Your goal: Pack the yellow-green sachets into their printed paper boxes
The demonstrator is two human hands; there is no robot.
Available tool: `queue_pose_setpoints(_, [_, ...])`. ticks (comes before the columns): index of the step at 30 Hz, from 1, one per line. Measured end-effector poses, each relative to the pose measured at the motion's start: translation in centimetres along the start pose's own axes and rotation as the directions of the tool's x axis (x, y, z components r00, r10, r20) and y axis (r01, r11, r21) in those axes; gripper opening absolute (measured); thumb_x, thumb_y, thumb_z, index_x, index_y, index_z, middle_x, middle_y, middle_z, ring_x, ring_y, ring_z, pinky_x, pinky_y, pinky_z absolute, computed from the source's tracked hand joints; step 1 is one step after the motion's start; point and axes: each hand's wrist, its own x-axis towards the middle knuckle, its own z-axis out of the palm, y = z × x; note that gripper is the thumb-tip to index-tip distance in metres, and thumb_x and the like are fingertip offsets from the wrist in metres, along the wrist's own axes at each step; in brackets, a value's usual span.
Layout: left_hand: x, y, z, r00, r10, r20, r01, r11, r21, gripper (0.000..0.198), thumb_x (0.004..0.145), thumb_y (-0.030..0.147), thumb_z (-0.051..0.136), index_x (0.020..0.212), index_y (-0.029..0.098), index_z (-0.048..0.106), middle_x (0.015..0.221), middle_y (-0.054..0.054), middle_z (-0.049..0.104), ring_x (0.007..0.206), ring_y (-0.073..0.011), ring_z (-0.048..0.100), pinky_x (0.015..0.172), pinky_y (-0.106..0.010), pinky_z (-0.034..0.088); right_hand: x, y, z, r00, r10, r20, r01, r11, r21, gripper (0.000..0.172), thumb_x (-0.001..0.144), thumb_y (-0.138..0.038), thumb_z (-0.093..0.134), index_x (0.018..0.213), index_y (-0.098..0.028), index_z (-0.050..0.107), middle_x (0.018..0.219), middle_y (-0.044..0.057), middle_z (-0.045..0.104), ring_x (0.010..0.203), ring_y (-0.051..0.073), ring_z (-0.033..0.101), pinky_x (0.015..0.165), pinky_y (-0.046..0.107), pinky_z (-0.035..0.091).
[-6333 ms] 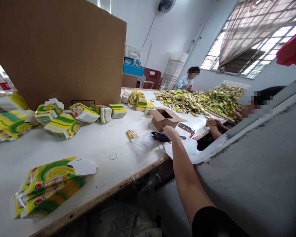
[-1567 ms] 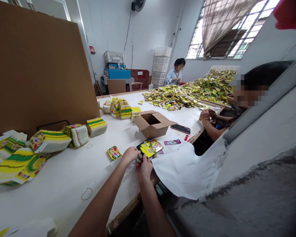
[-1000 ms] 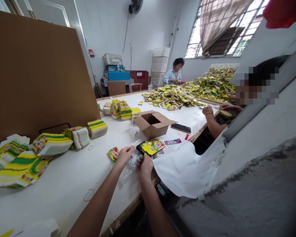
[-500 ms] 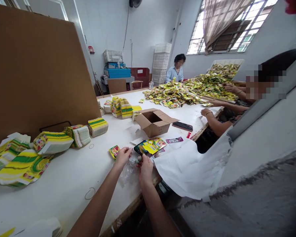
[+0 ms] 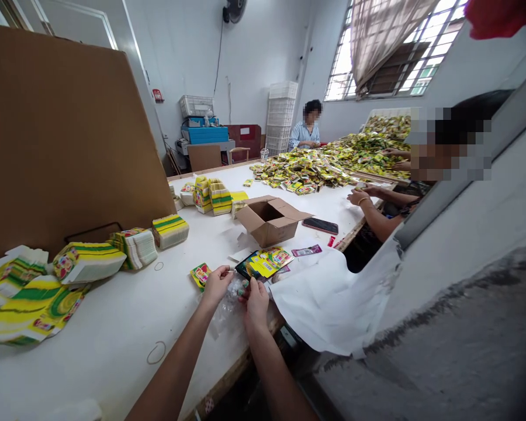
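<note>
Crumpled clear plastic, looking like a bag (image 5: 228, 303), lies between my hands at the table's near edge. My left hand (image 5: 218, 285) is closed in a pinch at its upper left side. On the right, the fingers of my right hand (image 5: 257, 299) are closed on the plastic, with small green spots at the fingertips that I cannot make out. Just beyond the hands, a flat yellow printed carton (image 5: 267, 263) rests on a dark, glossy item. Beside my left hand lies a small yellow and red packet (image 5: 200, 275).
An open cardboard box (image 5: 272, 219) stands ahead, with a phone (image 5: 320, 225) to its right. Bundled cartons (image 5: 90, 260) line the left side beneath a tall cardboard sheet (image 5: 70, 134). Co-workers sit by a large packet heap (image 5: 302, 169). White sheeting (image 5: 324, 304) drapes the right edge.
The view has shifted slightly, so most things appear a little further left. My hands stay at the clear plastic. A co-worker's hands on the right have come closer together.
</note>
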Motion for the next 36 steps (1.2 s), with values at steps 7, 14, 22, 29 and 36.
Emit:
queue_pose_setpoints(7, [0.3,-0.6,0.1,0.999,0.046,0.015,-0.047,0.998,0.043,0.008,0.088,0.010,0.055,0.095,0.006,0.056,0.086,-0.006,0.054,0.078,-0.0166,0.052,0.076,-0.029,0.043,-0.1,-0.3,0.1,1.000,0.013,0.003,-0.013,1.000,0.010,0.023,0.069,-0.041,0.056,0.067,-0.020,0.046,0.061,-0.004,0.047,0.049,0.012,0.044,0.038,0.019,0.041])
queue_pose_setpoints(14, [-0.2,-0.2,0.2,0.997,0.071,0.015,-0.072,0.993,0.090,0.007,0.087,0.013,0.055,0.085,0.007,0.055,0.081,-0.005,0.052,0.075,-0.0166,0.051,0.074,-0.028,0.042,-0.2,-0.2,0.2,0.999,0.021,-0.042,-0.019,0.998,0.054,0.020,0.070,-0.038,0.055,0.069,-0.020,0.046,0.062,-0.004,0.048,0.050,0.012,0.046,0.039,0.019,0.041])
queue_pose_setpoints(22, [-0.7,0.0,0.4,0.996,0.087,0.026,-0.089,0.988,0.129,0.010,0.087,0.016,0.055,0.083,0.007,0.056,0.078,-0.005,0.052,0.071,-0.0158,0.050,0.068,-0.026,0.040,0.0,-0.4,0.2,0.993,0.038,-0.110,-0.028,0.995,0.096,0.018,0.072,-0.036,0.055,0.074,-0.020,0.047,0.067,-0.004,0.052,0.050,0.010,0.048,0.039,0.017,0.043])
queue_pose_setpoints(29, [-0.7,-0.3,0.5,0.992,0.124,0.015,-0.124,0.979,0.164,0.021,0.087,0.028,0.059,0.085,0.007,0.056,0.080,-0.006,0.052,0.071,-0.0160,0.050,0.070,-0.027,0.043,0.3,-0.4,0.2,0.988,0.036,-0.153,-0.022,0.995,0.094,0.020,0.077,-0.037,0.057,0.075,-0.018,0.048,0.062,-0.005,0.051,0.046,0.009,0.048,0.035,0.016,0.042])
queue_pose_setpoints(36, [-1.2,0.2,0.7,0.988,0.150,-0.042,-0.138,0.967,0.215,0.022,0.086,0.029,0.062,0.086,0.007,0.057,0.083,-0.007,0.052,0.072,-0.0161,0.050,0.074,-0.029,0.044,0.5,-0.1,0.1,0.983,0.073,-0.170,-0.059,0.995,0.085,0.035,0.081,-0.051,0.059,0.074,-0.019,0.046,0.056,-0.007,0.047,0.041,0.008,0.046,0.034,0.015,0.041])
